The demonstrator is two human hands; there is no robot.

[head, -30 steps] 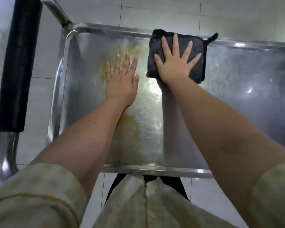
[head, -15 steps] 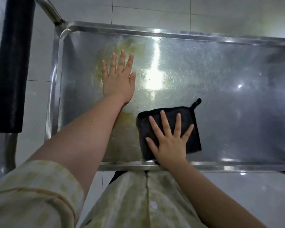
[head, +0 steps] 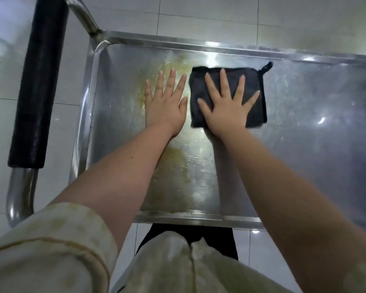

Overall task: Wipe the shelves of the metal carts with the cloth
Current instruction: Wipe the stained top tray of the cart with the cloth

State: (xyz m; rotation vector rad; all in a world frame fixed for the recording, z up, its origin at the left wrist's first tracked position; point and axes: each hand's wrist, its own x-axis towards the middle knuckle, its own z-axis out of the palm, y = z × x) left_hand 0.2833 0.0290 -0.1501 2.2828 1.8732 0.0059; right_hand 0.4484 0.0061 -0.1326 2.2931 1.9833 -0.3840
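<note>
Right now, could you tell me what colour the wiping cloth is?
Black, or very dark grey; the cloth shows best in the head view, the only one.

Dark grey cloth [head: 254,85] lies flat on the cart's top shelf [head: 309,149], folded into a square, with its hanging loop poking off the far right corner, close to the far rim. The right hand [head: 226,106] presses down on it, fingers spread straight. The shelf is a steel tray with a raised lip, scuffed and full of glare, with a yellowish stain [head: 178,166] across its left part, just beside the cloth.
</note>
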